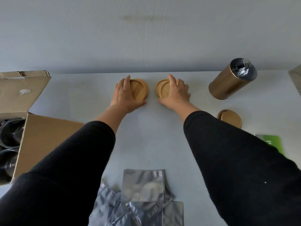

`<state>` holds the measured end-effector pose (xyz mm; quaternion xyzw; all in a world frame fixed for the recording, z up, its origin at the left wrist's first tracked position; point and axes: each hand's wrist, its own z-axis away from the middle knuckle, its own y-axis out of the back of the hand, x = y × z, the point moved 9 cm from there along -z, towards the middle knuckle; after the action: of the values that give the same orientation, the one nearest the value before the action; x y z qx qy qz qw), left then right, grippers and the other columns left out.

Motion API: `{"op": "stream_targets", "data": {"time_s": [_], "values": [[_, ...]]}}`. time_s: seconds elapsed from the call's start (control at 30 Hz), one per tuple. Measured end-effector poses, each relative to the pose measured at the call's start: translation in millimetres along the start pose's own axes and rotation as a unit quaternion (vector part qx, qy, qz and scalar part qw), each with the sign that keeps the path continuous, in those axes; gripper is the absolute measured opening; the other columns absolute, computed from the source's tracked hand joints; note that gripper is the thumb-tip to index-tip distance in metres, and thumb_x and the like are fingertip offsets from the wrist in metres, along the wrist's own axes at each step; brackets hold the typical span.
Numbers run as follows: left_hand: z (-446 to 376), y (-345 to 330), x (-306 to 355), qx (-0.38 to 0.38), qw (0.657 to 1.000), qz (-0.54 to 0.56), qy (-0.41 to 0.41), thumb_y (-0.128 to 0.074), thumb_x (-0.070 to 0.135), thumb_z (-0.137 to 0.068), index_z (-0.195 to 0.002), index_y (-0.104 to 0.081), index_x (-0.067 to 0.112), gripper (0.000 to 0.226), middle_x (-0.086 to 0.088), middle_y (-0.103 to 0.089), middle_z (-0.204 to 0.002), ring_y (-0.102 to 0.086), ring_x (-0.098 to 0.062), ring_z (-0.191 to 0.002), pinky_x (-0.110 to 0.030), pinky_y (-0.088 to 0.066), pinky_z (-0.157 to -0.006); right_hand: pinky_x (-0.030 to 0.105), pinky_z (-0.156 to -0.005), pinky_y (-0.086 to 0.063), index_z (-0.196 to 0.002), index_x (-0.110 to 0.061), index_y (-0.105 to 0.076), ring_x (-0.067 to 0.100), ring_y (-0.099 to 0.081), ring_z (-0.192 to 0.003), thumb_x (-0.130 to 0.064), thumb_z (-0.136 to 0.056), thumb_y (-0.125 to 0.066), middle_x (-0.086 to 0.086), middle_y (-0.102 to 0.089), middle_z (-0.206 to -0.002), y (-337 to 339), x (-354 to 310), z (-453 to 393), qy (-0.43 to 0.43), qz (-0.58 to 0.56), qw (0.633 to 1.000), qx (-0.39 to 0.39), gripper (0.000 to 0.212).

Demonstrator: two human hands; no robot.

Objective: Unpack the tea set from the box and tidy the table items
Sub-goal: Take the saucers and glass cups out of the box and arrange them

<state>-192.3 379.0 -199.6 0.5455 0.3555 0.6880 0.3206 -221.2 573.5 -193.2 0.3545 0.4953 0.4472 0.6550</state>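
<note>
1. We reach across the white desk [146, 144], the unpacking only part done by our reckoning: some wooden pieces of the tea set are out, while glassware remains in the box.

2. The cardboard box [42, 136] sits at our left with its flap [21, 90] thrown open; inside it we see clear glass vessels [9, 136], dark and stacked close, their number unclear.

3. A gold tea canister [231, 80] stands tilted from our view at the far right of the desk, lid off, a crumpled silver foil liner [243, 70] showing at its mouth; what lies under the foil we cannot tell.

4. Silver foil pouches [143, 193] lie heaped at the near edge, overlapping, not yet tidied; one shows pale contents through its film.

5. A green packet [272, 142] pokes out beside our right sleeve.

6. The canister's gold lid [230, 119] rests flat on the desk, near the canister but apart from it.

7. Our left hand [125, 93] curls over one stack of wooden coasters [138, 88], fingers bent round the far rim, thumb at the near edge.

8. Our right hand [175, 93] grips a second coaster stack [162, 89] likewise; the two stacks sit just beside each other, near the wall.
</note>
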Motion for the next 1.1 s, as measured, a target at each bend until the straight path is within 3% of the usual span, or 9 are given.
{"op": "stream_targets", "data": {"time_s": [0.33, 0.8, 1.1], "values": [[65.2, -28.6, -9.3, -0.036, 0.999, -0.020, 0.032, -0.079, 0.050, -0.066, -0.153, -0.007, 0.014, 0.118, -0.008, -0.023, -0.152, -0.019, -0.025, -0.142, -0.037, -0.021, -0.118, 0.044, -0.103, -0.035, -0.147, -0.030, -0.015, 0.033, -0.028, -0.133, -0.044, -0.071, -0.075, 0.009, -0.024, -0.147, -30.1, 20.1, 62.7, -0.032, -0.013, 0.999, -0.019, 0.098], [67.1, -28.9, -13.0, -0.051, 0.997, -0.050, 0.029, -0.078, 0.055, -0.063, -0.151, -0.013, 0.019, 0.115, -0.007, -0.025, -0.151, -0.020, -0.026, -0.141, -0.039, -0.025, -0.116, 0.047, -0.106, -0.032, -0.149, -0.029, -0.012, 0.030, -0.020, -0.139, -0.051, -0.070, -0.075, 0.008, -0.023, -0.150, -39.0, 20.7, 66.2, -0.039, 0.014, 0.998, -0.047, 0.103], [87.4, 46.0, -22.2, -0.015, 0.998, -0.061, 0.011, -0.068, 0.059, -0.074, -0.151, -0.018, 0.017, 0.101, -0.004, -0.019, -0.156, -0.013, -0.022, -0.146, -0.036, -0.023, -0.117, 0.048, -0.106, -0.030, -0.147, -0.023, -0.020, 0.032, -0.021, -0.138, -0.046, -0.083, -0.059, 0.010, -0.027, -0.149, 11.8, -44.7, 91.2, 0.007, 0.002, 1.000, 0.016, 0.078]]}}
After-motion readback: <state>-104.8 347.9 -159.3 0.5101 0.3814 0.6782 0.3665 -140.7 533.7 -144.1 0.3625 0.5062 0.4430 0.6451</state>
